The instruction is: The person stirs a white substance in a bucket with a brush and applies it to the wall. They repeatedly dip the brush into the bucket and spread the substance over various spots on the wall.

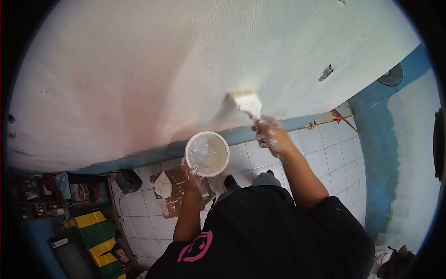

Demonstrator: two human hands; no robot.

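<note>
Right hand [271, 136] clamped round the handle of a wide flat brush [245, 101], bristles pressed to the rough plastered wall [162, 69] just above its blue base band [158, 151]. Left hand [190, 176] closed on the rim of a round translucent plastic bucket [207, 154], held level below and left of the brush, near enough for reloading, it seems. Bucket interior streaked with white paint. Wall surface pale and matte; a chipped patch [326, 72] sits up and right of the brush. Below the bucket, glossy white tiled floor [325, 158] and a paint-smeared board [169, 190].
</note>
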